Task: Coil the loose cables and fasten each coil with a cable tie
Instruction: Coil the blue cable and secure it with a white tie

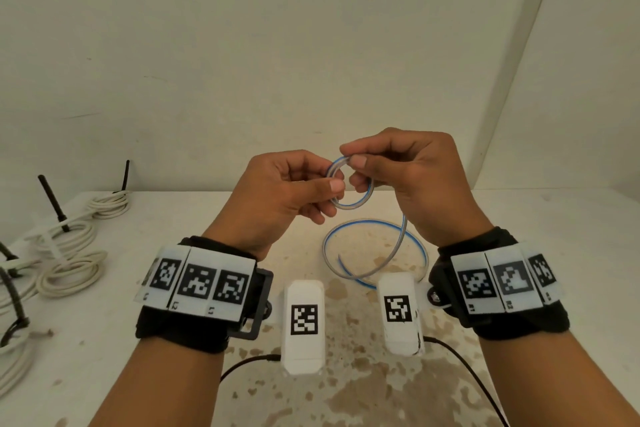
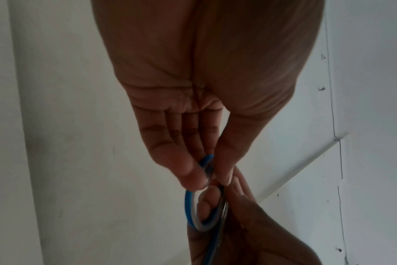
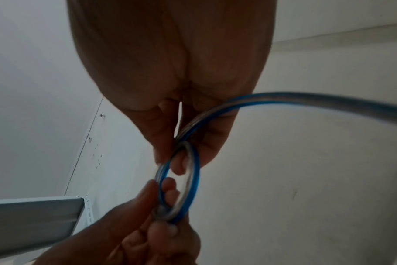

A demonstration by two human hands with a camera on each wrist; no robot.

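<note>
A clear cable with a blue stripe (image 1: 360,199) is held above the table in a small loop between both hands. My left hand (image 1: 294,191) pinches the loop's left side between thumb and fingers (image 2: 193,172). My right hand (image 1: 398,173) pinches its right side, thumb on top. The rest of the cable (image 1: 374,250) hangs down and lies in a wide ring on the table. The left wrist view shows the loop (image 2: 193,213) at my fingertips. In the right wrist view the loop (image 3: 190,179) sits between both hands, with the cable trailing off right.
Several white cable coils (image 1: 69,267) bound with ties lie at the table's left edge, some with black ends (image 1: 52,201) sticking up. The white table (image 1: 173,218) is stained brown near the front. A plain wall stands close behind.
</note>
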